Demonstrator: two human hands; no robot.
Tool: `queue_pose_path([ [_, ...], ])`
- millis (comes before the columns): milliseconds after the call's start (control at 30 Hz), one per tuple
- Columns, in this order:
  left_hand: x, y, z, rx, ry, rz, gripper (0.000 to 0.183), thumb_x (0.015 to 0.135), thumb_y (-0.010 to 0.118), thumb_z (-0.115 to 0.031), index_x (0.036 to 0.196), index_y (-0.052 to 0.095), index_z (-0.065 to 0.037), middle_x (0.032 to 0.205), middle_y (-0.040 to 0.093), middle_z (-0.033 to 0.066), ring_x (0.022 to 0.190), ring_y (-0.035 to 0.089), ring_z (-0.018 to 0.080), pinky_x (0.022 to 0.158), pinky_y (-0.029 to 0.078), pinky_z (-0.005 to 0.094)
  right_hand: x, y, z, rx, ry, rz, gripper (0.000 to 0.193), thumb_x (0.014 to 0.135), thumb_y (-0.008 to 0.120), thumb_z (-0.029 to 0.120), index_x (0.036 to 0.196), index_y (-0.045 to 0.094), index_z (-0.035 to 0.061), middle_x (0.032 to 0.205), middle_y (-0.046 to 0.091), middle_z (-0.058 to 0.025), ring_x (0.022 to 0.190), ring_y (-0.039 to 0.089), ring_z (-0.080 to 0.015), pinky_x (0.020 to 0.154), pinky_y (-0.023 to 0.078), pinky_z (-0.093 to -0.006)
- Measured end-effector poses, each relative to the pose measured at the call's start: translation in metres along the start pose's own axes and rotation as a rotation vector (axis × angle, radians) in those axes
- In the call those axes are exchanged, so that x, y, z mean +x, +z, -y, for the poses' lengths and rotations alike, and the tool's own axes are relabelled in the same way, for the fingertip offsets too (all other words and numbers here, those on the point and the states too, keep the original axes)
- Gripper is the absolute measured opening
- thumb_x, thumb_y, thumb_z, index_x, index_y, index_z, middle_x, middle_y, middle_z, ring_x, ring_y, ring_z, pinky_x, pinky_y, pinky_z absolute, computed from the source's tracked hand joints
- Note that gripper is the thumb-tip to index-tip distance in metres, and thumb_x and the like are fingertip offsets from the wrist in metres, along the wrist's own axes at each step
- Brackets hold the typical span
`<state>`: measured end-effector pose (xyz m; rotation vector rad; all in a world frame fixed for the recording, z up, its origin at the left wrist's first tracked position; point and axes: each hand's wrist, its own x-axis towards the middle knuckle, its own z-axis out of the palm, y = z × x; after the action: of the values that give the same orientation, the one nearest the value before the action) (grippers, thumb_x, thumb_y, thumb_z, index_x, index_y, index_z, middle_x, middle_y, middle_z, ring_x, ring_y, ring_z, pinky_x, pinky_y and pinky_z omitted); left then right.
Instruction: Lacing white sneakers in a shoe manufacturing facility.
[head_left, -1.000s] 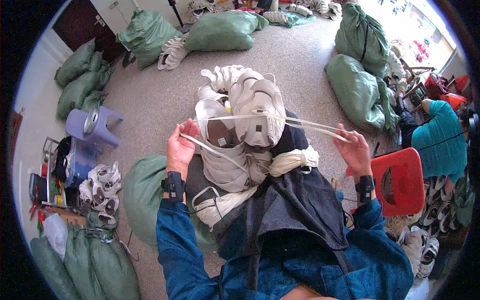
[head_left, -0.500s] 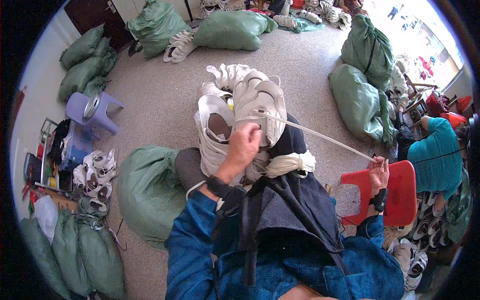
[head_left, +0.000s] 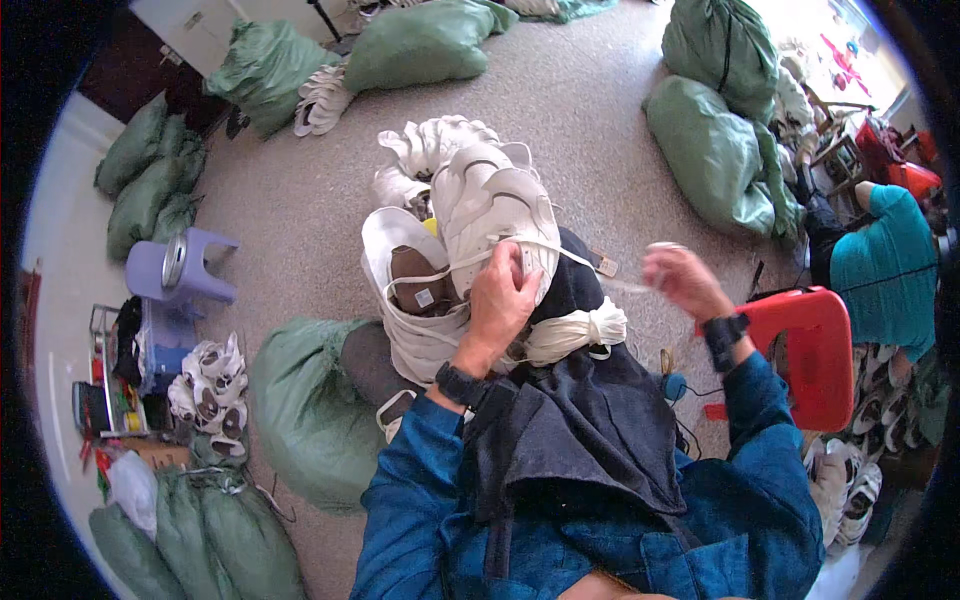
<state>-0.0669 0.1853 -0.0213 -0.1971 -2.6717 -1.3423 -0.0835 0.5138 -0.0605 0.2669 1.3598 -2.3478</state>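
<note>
A white shoe upper (head_left: pixel 510 205) lies at the front of a row of nested uppers on my lap. My left hand (head_left: pixel 500 305) is closed on its lower edge by the eyelets, fingertips pinched there. A white shoelace (head_left: pixel 622 287) runs from the eyelets rightward, slack, to my right hand (head_left: pixel 690 282). That hand is raised off to the right and smeared by motion, so its grip on the lace does not show clearly. A tied bundle of white laces (head_left: pixel 575 335) rests on my dark-clothed thigh. More uppers (head_left: pixel 428 345) are stacked left of my left hand.
A red stool (head_left: pixel 800 350) stands to my right, with a co-worker in a teal top (head_left: pixel 885 270) beyond it. A green sack (head_left: pixel 315 410) leans by my left leg. A purple stool (head_left: pixel 185 262) and several green sacks (head_left: pixel 425 45) stand further off.
My right hand has come in from the far right toward the upper, and the lace has gone from taut to slack. My left hand stays at the upper's edge. The view has shifted slightly.
</note>
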Motion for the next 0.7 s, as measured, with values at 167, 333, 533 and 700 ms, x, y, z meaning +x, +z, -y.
queue_pose_path([
  [167,-0.005,0.004,-0.003,-0.234,-0.061,0.072,0.022,0.090,0.064,-0.009,0.110,0.056,-0.002,0.083,0.068,0.0185,0.075,0.068,0.0343,0.066,0.052,0.0443,0.006,0.119,-0.028,-0.223,0.040,0.196,0.015,0.100,0.060,0.015,0.109,0.059,0.0027,0.093,0.067,-0.0054,0.077,0.068,-0.0134,0.072,0.057,-0.0269],
  [333,-0.005,0.003,0.008,-0.207,0.012,0.047,0.023,0.092,0.062,-0.009,0.112,0.055,-0.002,0.088,0.069,0.0205,0.080,0.069,0.0372,0.069,0.053,0.0465,0.025,0.143,-0.040,-0.511,-0.073,0.183,0.014,0.099,0.056,0.013,0.104,0.060,0.0005,0.087,0.066,-0.0043,0.070,0.065,-0.0109,0.060,0.056,-0.0261],
  [533,-0.006,-0.002,0.009,-0.179,0.067,0.052,0.024,0.094,0.063,-0.011,0.114,0.055,0.000,0.090,0.070,0.0156,0.076,0.070,0.0222,0.066,0.054,0.0342,0.021,0.150,-0.040,-0.456,-0.076,0.125,0.012,0.099,0.055,0.013,0.102,0.059,0.0016,0.079,0.064,-0.0022,0.063,0.061,-0.0094,0.052,0.051,-0.0231],
  [700,-0.009,-0.010,-0.006,-0.326,-0.097,0.125,0.029,0.092,0.066,-0.011,0.117,0.055,-0.002,0.095,0.068,0.0224,0.082,0.070,0.0371,0.067,0.054,0.0446,0.022,0.146,-0.037,-0.601,-0.127,0.135,0.015,0.099,0.057,0.015,0.098,0.061,0.0011,0.077,0.061,0.0011,0.066,0.056,-0.0066,0.055,0.046,-0.0229],
])
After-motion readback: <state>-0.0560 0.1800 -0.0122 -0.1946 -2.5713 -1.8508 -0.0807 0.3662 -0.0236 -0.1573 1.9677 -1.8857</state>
